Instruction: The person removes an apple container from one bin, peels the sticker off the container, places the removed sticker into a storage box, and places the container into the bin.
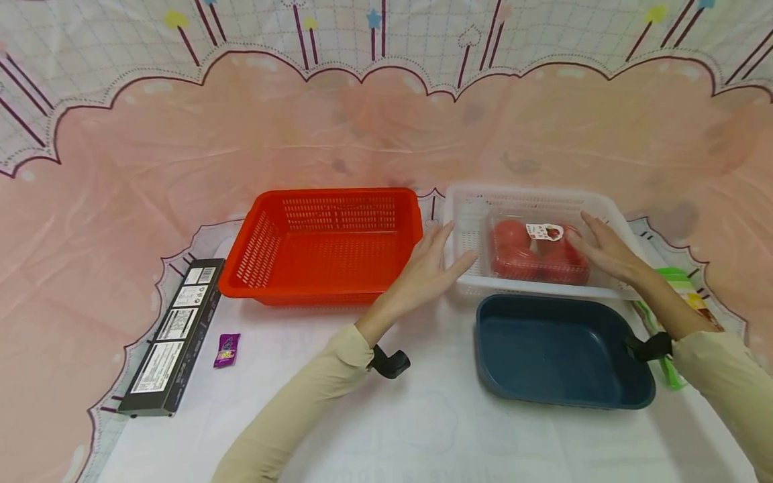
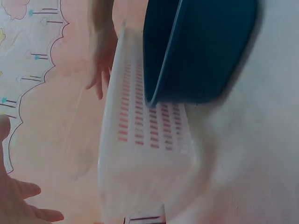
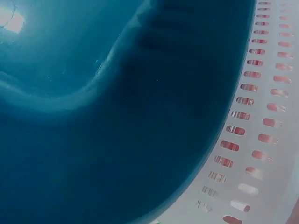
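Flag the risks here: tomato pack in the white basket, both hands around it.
1. The left hand lies open at the white slotted plastic basket, and the red slotted plastic basket sits close beside it; sliding left could knock it.
2. The right hand rests on the clear plastic pack of red tomatoes; pressing could bruise them.
3. The dark blue plastic tub touches the white basket's near wall, so pulling toward the person may shove it.

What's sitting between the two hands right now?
In the head view, the clear pack of tomatoes lies in the white basket between the left hand and right hand; the right hand's fingers rest on the pack.
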Motion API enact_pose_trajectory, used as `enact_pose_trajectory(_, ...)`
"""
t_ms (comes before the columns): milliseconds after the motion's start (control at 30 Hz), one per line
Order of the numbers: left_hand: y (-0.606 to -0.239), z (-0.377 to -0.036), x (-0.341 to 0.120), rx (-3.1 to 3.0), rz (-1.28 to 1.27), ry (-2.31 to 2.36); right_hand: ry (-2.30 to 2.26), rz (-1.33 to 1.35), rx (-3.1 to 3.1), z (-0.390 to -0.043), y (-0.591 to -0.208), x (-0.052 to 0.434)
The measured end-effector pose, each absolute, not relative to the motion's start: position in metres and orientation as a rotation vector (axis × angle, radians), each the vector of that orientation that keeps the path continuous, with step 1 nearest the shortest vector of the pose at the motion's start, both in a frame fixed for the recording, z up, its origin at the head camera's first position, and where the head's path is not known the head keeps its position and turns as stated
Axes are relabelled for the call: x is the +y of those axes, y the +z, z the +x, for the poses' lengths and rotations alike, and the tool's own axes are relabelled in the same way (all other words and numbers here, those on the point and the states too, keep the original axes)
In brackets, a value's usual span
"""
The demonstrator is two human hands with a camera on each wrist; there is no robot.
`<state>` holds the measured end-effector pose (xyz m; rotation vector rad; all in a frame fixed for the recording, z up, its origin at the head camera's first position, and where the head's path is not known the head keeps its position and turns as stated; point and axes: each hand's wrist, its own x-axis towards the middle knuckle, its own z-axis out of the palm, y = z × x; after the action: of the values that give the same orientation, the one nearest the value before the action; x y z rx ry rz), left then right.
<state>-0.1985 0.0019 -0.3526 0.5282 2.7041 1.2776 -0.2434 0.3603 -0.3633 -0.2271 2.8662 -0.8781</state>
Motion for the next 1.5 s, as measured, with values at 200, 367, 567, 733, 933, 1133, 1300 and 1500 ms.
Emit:
enact_pose_trajectory(200, -0.358, -0.201, 0.016, 2.668, 0.484, 1.372, -0.887, -0.237, 2.851, -0.243, -0.364, 0.362)
enact_pose_trajectory(367, -0.361, -0.200, 0.025, 2.642, 0.447, 1.441, -0.914, -0.222, 2.821, -0.243, -0.363, 0.364)
enact_pose_trajectory(567, -0.369, -0.200, 0.039, 2.582, 0.343, 1.609, -0.957, -0.191, 2.754, -0.246, -0.365, 0.366)
enact_pose_trajectory(733, -0.378, -0.201, 0.048, 2.538, 0.278, 1.730, -0.934, -0.162, 2.697, -0.248, -0.369, 0.366)
enact_pose_trajectory(933, -0.390, -0.205, 0.051, 2.520, 0.258, 1.809, -0.959, -0.089, 2.608, -0.245, -0.373, 0.372)
enact_pose_trajectory(1133, -0.404, -0.211, 0.052, 2.501, 0.248, 1.863, -0.954, -0.046, 2.625, -0.241, -0.378, 0.371)
enact_pose_trajectory(1300, -0.416, -0.215, 0.051, 2.541, 0.308, 1.848, -0.927, -0.031, 2.633, -0.238, -0.378, 0.369)
enact_pose_trajectory(1500, -0.426, -0.215, 0.049, 2.558, 0.348, 1.840, -0.880, -0.051, 2.658, -0.237, -0.379, 0.369)
